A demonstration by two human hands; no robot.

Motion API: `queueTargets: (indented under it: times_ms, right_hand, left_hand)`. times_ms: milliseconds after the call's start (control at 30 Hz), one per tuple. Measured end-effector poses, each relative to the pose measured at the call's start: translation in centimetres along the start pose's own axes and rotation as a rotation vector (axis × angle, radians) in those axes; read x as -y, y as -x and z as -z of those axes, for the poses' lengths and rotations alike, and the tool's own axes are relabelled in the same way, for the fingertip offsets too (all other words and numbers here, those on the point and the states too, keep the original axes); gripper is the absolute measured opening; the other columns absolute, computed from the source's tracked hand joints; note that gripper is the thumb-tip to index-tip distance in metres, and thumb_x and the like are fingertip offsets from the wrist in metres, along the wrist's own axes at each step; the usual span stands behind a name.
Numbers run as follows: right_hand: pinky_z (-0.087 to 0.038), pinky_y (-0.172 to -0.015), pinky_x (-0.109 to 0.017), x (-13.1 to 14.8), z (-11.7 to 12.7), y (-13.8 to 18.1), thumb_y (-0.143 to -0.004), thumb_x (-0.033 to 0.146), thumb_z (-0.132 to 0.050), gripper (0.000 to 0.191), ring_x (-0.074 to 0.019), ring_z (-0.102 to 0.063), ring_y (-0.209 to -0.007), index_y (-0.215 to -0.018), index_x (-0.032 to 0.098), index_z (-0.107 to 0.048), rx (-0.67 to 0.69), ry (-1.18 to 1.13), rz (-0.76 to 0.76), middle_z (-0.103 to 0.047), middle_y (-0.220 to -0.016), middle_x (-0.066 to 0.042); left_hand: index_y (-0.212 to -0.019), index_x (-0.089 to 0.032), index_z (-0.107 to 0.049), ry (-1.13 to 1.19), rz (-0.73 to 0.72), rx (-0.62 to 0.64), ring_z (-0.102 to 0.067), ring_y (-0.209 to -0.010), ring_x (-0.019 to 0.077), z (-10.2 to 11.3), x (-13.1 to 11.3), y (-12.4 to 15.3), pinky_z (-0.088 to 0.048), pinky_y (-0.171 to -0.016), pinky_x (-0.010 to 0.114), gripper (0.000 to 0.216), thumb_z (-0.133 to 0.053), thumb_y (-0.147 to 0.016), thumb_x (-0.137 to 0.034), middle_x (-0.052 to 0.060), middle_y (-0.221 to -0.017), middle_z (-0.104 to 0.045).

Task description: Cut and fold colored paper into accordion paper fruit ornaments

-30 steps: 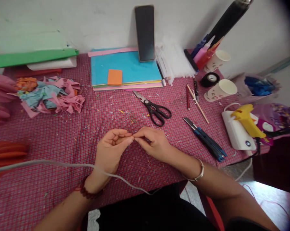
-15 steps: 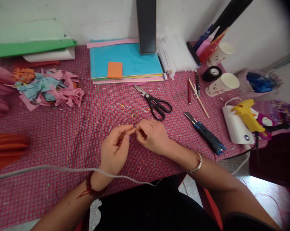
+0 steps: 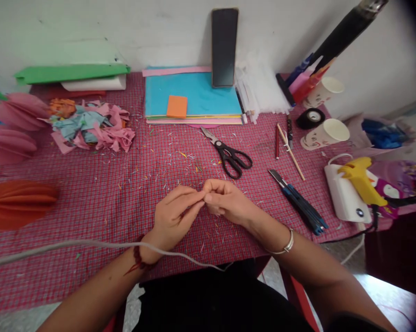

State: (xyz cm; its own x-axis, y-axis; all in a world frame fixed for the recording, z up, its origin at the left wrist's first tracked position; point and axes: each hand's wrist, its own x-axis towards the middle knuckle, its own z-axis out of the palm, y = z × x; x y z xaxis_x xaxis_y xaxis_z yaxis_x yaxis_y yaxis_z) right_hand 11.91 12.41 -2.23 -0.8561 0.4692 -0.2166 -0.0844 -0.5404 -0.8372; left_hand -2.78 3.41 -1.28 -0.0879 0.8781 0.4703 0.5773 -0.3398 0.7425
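Observation:
My left hand (image 3: 176,212) and my right hand (image 3: 226,199) meet at the fingertips over the checked tablecloth (image 3: 131,203). Both are pinched closed, and whatever sits between the tips is hidden or too small to make out. Just beyond my hands lie scissors with black handles (image 3: 228,154), blades partly apart. Tiny paper snippets are scattered around them. To the right of my right hand rests a blue utility knife (image 3: 299,203) with its blade out. A pale cable (image 3: 100,243) crosses in front of my left wrist.
Shredded pink and blue paper (image 3: 90,127), pink and orange paper shapes (image 3: 21,205) lie left. Coloured sheets (image 3: 190,87) with an orange pad (image 3: 177,106) and a phone (image 3: 225,48) are at the back. Right: paper cups (image 3: 327,133), black tape (image 3: 310,118), a yellow glue gun (image 3: 361,180).
My fingertips have come together, and my right hand has turned so its thumb lies against the left fingertips. The view has shifted left and up a little.

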Motion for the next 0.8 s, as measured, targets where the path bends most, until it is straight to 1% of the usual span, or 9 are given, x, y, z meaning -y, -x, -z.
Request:
queueTargets:
  times_ms: [133,300,367,467,567,700,800]
  right_hand:
    - [-0.018,-0.039,-0.019,-0.1,0.0,0.0,-0.077,0.035,-0.067,0.021,-0.0037,-0.025,-0.037,-0.073,0.019,-0.054,0.013,-0.135,-0.103,-0.039,-0.044,0.012]
    - [-0.023,-0.040,-0.019,-0.2,0.1,-0.2,-0.079,0.031,-0.065,0.016,-0.0037,-0.030,-0.039,-0.075,0.017,-0.058,-0.041,-0.166,-0.146,-0.045,-0.050,0.009]
    - [-0.025,-0.040,-0.019,-0.3,0.2,-0.2,-0.080,0.031,-0.064,0.015,-0.0040,-0.032,-0.039,-0.077,0.017,-0.060,-0.066,-0.157,-0.141,-0.047,-0.051,0.008]
    - [-0.025,-0.040,-0.019,-0.5,0.1,-0.2,-0.082,0.031,-0.062,0.015,-0.0041,-0.035,-0.040,-0.079,0.016,-0.063,-0.081,-0.118,-0.143,-0.050,-0.054,0.006]
    - [-0.026,-0.041,-0.019,-0.7,0.1,-0.1,-0.084,0.031,-0.061,0.016,-0.0040,-0.038,-0.042,-0.079,0.016,-0.064,-0.070,-0.092,-0.140,-0.053,-0.057,0.005]
    - [-0.027,-0.042,-0.019,-0.7,-0.1,0.2,-0.084,0.034,-0.063,0.017,-0.0040,-0.039,-0.042,-0.081,0.017,-0.064,-0.052,-0.086,-0.131,-0.053,-0.057,0.005]
    - [-0.027,-0.042,-0.020,-0.7,0.0,0.2,-0.082,0.037,-0.064,0.020,-0.0045,-0.038,-0.043,-0.083,0.017,-0.066,-0.064,-0.063,-0.144,-0.052,-0.056,0.005]
  left_hand:
    - [-0.101,-0.023,-0.067,-0.045,-0.051,0.021,-0.062,-0.076,0.0127,0.0,0.3,0.0,-0.053,-0.067,0.025,0.022,-0.061,-0.083,-0.012,0.003,-0.086,-0.067]
    - [-0.100,-0.022,-0.067,-0.126,-0.065,0.055,-0.062,-0.079,0.0148,-0.4,1.1,0.2,-0.052,-0.072,0.029,0.021,-0.055,-0.086,-0.013,0.004,-0.088,-0.068]
    - [-0.094,-0.020,-0.068,-0.179,-0.050,0.072,-0.060,-0.080,0.0160,-0.6,1.3,0.4,-0.051,-0.073,0.030,0.018,-0.053,-0.086,-0.013,0.006,-0.087,-0.067]
    - [-0.080,-0.018,-0.065,-0.241,-0.025,0.098,-0.057,-0.074,0.0160,-0.6,1.0,0.4,-0.048,-0.069,0.031,0.015,-0.052,-0.086,-0.012,0.006,-0.080,-0.064]
    - [-0.075,-0.018,-0.061,-0.185,0.027,0.086,-0.055,-0.071,0.0147,-0.5,0.4,0.2,-0.046,-0.067,0.029,0.016,-0.051,-0.087,-0.013,0.004,-0.074,-0.061]
    - [-0.076,-0.019,-0.058,0.007,0.142,0.036,-0.055,-0.065,0.0120,-0.2,0.0,-0.2,-0.044,-0.061,0.026,0.014,-0.053,-0.089,-0.017,0.000,-0.068,-0.059]
    - [-0.069,-0.020,-0.057,0.062,0.160,0.015,-0.054,-0.061,0.0113,-0.3,0.2,-0.3,-0.043,-0.057,0.025,0.018,-0.055,-0.087,-0.019,-0.001,-0.064,-0.058]
